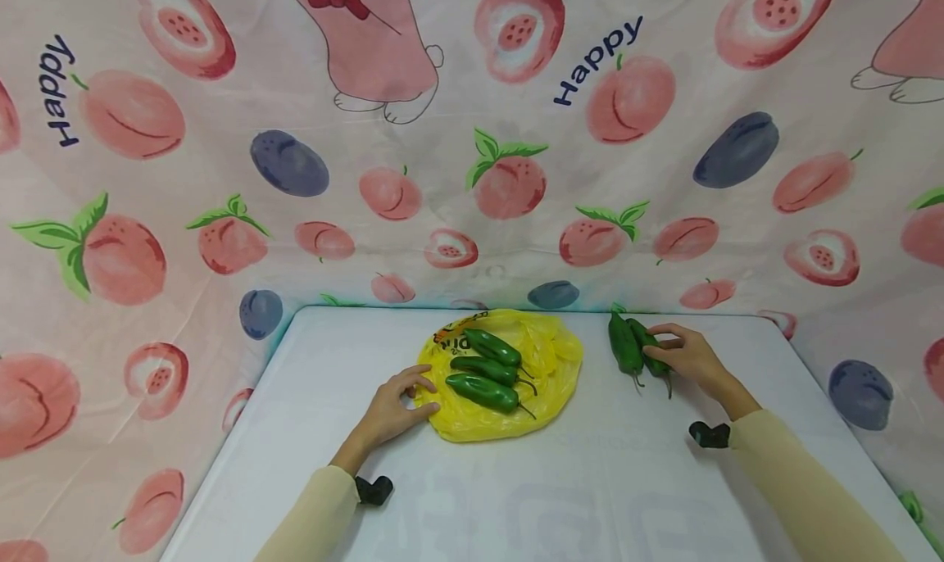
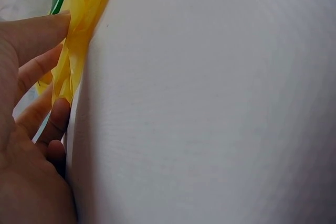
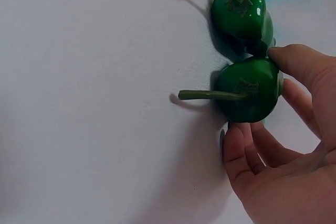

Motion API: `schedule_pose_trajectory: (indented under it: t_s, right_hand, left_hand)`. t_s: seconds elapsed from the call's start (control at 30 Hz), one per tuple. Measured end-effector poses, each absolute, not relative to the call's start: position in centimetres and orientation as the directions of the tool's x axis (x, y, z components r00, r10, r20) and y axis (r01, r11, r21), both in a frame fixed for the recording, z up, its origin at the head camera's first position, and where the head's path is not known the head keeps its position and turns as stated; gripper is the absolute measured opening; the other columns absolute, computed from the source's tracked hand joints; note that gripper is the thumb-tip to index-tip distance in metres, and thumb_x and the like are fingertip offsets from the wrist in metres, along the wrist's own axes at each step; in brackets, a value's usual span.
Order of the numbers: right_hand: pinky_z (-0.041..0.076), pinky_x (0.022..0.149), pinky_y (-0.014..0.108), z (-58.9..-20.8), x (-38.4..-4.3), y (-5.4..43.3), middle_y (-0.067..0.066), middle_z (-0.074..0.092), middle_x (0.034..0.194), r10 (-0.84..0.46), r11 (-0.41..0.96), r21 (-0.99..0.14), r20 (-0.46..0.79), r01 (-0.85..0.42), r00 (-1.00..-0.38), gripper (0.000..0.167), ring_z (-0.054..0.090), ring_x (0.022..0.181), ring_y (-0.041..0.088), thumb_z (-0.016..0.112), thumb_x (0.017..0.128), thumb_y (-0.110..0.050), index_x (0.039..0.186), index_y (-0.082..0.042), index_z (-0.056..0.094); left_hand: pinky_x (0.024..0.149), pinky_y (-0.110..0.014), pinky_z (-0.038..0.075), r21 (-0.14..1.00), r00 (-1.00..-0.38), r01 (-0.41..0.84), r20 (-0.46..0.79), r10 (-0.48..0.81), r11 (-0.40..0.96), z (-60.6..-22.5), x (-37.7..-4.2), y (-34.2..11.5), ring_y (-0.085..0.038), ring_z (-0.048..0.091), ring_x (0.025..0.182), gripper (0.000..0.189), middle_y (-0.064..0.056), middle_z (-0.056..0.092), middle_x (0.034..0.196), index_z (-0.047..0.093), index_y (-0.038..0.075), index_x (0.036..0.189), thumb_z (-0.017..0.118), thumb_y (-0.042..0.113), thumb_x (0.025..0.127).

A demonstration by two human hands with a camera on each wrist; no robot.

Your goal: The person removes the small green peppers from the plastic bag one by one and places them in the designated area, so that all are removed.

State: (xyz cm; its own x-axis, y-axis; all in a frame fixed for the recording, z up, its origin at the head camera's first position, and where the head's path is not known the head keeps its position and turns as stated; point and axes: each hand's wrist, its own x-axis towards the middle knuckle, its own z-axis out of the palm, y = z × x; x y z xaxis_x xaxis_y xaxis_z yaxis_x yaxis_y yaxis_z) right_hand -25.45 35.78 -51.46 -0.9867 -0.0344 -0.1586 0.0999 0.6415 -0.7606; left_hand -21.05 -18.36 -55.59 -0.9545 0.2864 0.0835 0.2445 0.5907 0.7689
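Three long green chili peppers (image 1: 483,369) lie side by side on a flattened yellow plastic bag (image 1: 546,406), stems pointing right. At the bag's left edge, my left hand (image 1: 394,402) touches the plastic with thumb and fingers spread apart. The left wrist view shows the crumpled yellow edge (image 2: 79,40) against those fingertips. To the right of the bag, my right hand (image 1: 682,353) grips a green chili pepper (image 3: 248,90), the thumb on one side and the fingers on the other. Another green chili pepper (image 1: 624,345) lies right beside it, stem toward me.
A white tabletop (image 1: 560,496) extends in front of both hands. Fruit-printed cloth (image 1: 457,193) hangs behind the table and along both sides. Each wrist carries a small black device (image 1: 374,490) near the sleeve.
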Motion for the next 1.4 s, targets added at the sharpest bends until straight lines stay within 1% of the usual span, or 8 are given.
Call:
schedule_pose_trajectory:
  t_s: [0.73, 0.9, 1.0, 1.2, 1.3, 1.4]
  right_hand:
    - [0.045, 0.101, 0.063, -51.6, -25.5, 35.8, 0.037, 0.046, 0.143, -0.045, 0.645, -0.759, -0.149, 0.085, -0.988, 0.062, 0.045, 0.131, 0.052, 0.069, 0.098, -0.042, 0.145, -0.006, 0.051]
    - [0.045, 0.102, 0.063, -51.6, -25.6, 35.9, 0.037, 0.046, 0.144, -0.055, 0.656, -0.75, -0.162, 0.086, -0.985, 0.061, 0.045, 0.132, 0.052, 0.068, 0.099, -0.041, 0.146, -0.005, 0.05]
    - [0.048, 0.1, 0.06, -51.1, -25.7, 36.0, 0.037, 0.047, 0.143, -0.088, 0.667, -0.742, -0.168, 0.067, -0.982, 0.06, 0.046, 0.131, 0.052, 0.068, 0.1, -0.038, 0.145, -0.004, 0.049]
    - [0.056, 0.089, 0.05, -49.9, -25.8, 36.3, 0.038, 0.049, 0.141, -0.18, 0.687, -0.726, -0.194, 0.018, -0.964, 0.064, 0.05, 0.127, 0.052, 0.071, 0.098, -0.037, 0.146, -0.001, 0.047]
    - [0.056, 0.088, 0.05, -49.6, -25.9, 36.5, 0.039, 0.05, 0.14, -0.202, 0.706, -0.708, -0.2, -0.001, -0.959, 0.066, 0.052, 0.125, 0.052, 0.072, 0.097, -0.037, 0.147, -0.001, 0.045]
    - [0.055, 0.09, 0.054, -49.2, -25.8, 36.6, 0.039, 0.051, 0.139, -0.211, 0.726, -0.687, -0.203, -0.015, -0.956, 0.067, 0.053, 0.125, 0.053, 0.072, 0.097, -0.036, 0.148, -0.001, 0.044]
  left_hand:
    - [0.094, -0.043, 0.041, 0.775, -0.953, 0.243, 0.079, 0.292, 0.583, -55.4, -21.0, -18.4, -0.017, 0.052, 0.099, 0.02, -0.002, 0.057, 0.148, 0.073, 0.028, 0.103, 0.084, 0.027, 0.087]
    - [0.093, -0.043, 0.041, 0.779, -0.952, 0.246, 0.083, 0.295, 0.577, -55.5, -21.0, -18.4, -0.017, 0.052, 0.099, 0.02, -0.002, 0.057, 0.149, 0.073, 0.027, 0.103, 0.084, 0.027, 0.087]
    - [0.094, -0.043, 0.041, 0.781, -0.952, 0.244, 0.081, 0.295, 0.575, -55.5, -21.0, -18.5, -0.017, 0.053, 0.1, 0.02, -0.002, 0.056, 0.149, 0.073, 0.027, 0.103, 0.084, 0.028, 0.087]
    - [0.094, -0.043, 0.042, 0.781, -0.952, 0.244, 0.081, 0.296, 0.574, -55.6, -21.0, -18.5, -0.018, 0.053, 0.101, 0.019, -0.002, 0.056, 0.149, 0.073, 0.028, 0.103, 0.084, 0.029, 0.087]
    - [0.094, -0.043, 0.041, 0.781, -0.951, 0.249, 0.087, 0.295, 0.572, -55.6, -21.0, -18.5, -0.018, 0.053, 0.1, 0.019, -0.002, 0.057, 0.148, 0.073, 0.027, 0.103, 0.084, 0.028, 0.087]
    - [0.094, -0.042, 0.041, 0.775, -0.952, 0.25, 0.088, 0.292, 0.58, -55.6, -21.0, -18.4, -0.018, 0.053, 0.1, 0.019, -0.003, 0.057, 0.148, 0.073, 0.026, 0.103, 0.084, 0.027, 0.087]
